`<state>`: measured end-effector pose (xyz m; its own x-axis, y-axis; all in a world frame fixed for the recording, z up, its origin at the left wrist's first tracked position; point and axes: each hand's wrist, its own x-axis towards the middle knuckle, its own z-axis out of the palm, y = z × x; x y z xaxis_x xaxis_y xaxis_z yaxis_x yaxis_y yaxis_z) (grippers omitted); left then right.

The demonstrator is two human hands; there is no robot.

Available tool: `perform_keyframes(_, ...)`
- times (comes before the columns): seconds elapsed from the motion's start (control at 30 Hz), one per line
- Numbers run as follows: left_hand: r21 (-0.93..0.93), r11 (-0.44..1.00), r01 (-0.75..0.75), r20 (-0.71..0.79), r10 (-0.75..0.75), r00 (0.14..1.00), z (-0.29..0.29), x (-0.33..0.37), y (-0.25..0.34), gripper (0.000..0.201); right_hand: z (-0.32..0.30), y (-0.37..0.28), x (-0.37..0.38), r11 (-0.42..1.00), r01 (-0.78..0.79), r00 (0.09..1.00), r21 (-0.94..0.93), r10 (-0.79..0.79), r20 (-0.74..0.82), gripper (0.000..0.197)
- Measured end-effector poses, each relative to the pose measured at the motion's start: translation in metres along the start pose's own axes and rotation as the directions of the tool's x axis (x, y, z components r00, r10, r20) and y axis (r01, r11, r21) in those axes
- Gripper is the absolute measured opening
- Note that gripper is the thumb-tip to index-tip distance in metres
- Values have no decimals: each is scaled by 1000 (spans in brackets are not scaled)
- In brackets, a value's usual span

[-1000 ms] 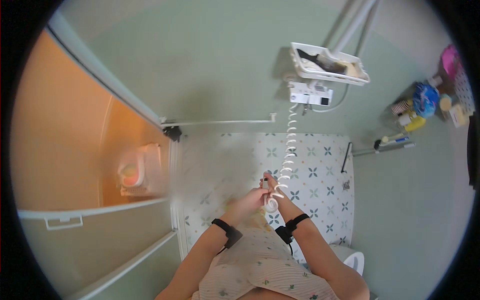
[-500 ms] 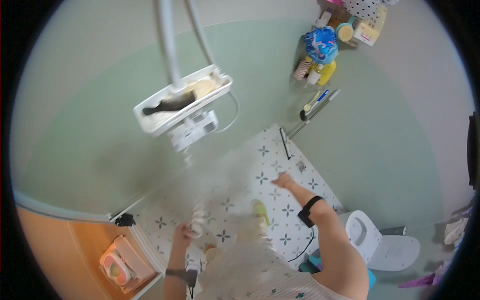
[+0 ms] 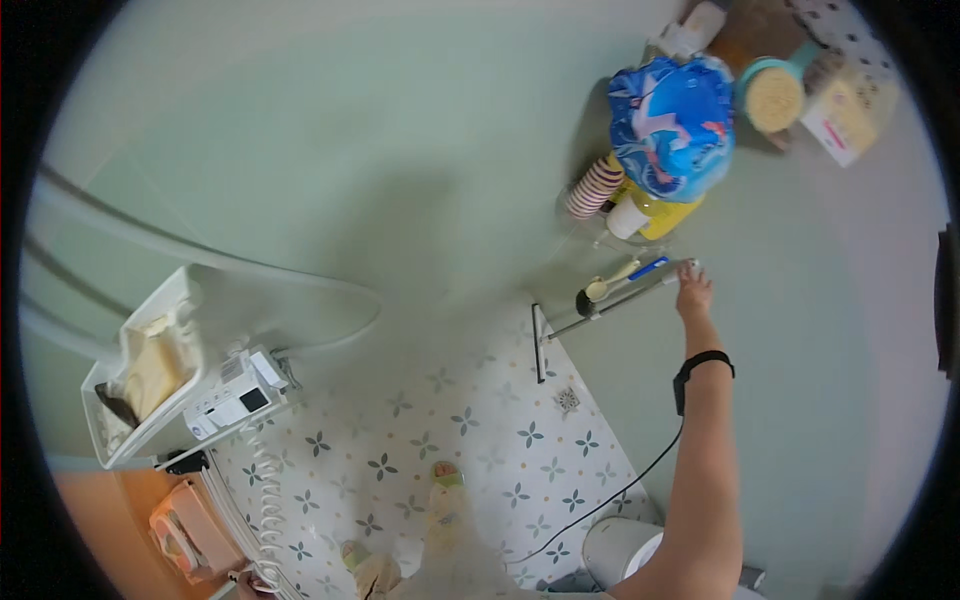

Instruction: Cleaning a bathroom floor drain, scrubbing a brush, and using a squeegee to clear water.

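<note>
My right hand [image 3: 694,290] reaches up to the wall, its fingers closed around the upper end of a long-handled floor squeegee [image 3: 630,297]. The squeegee slants along the wall, and its dark blade [image 3: 539,343] is low near the wall's foot. Beside the handle hang a blue-handled brush [image 3: 648,268] and a small cream-coloured brush [image 3: 597,289]. At the lower left edge my left hand [image 3: 252,584] shows only in part, next to a white coiled cord [image 3: 270,500]; whatever its fingers hold is hidden.
A white caddy [image 3: 150,385] with soap and a white control box [image 3: 232,394] stand out at left. The corner shelf carries a blue shower cap [image 3: 672,125], bottles and a round brush [image 3: 774,99]. A toilet [image 3: 615,550] is lower right; a floor drain [image 3: 567,400] lies near the wall.
My right hand has moved from above the floor up to the squeegee handle and taken hold of it. The view has turned right, so the caddy and my left hand sit farther left.
</note>
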<state>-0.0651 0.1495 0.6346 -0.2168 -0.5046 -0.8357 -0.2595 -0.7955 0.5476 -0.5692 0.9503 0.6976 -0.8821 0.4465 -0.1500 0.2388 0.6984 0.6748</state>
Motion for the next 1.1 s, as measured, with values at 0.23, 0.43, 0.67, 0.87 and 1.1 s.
perform_keyframes(0.23,133,939,-318,26,317,948,29,-14,-59,12,47,9,74,956,74,997,-285,-69,26,39)
perform_keyframes(0.43,-47,998,-34,0,34,999,75,-44,-71,30,89,-6,29,934,296,923,-199,-225,314,29)
perform_keyframes(0.67,-184,982,35,-87,-52,995,16,3,-100,21,51,-37,-131,956,293,933,35,-293,210,44)
perform_keyframes(0.87,-433,886,166,28,-171,985,-7,15,-94,22,14,-74,-204,727,683,727,-70,-667,163,31)
perform_keyframes(1.1,-542,771,335,137,-312,940,-34,19,-61,19,-43,-323,-377,240,897,272,372,-962,-36,28)
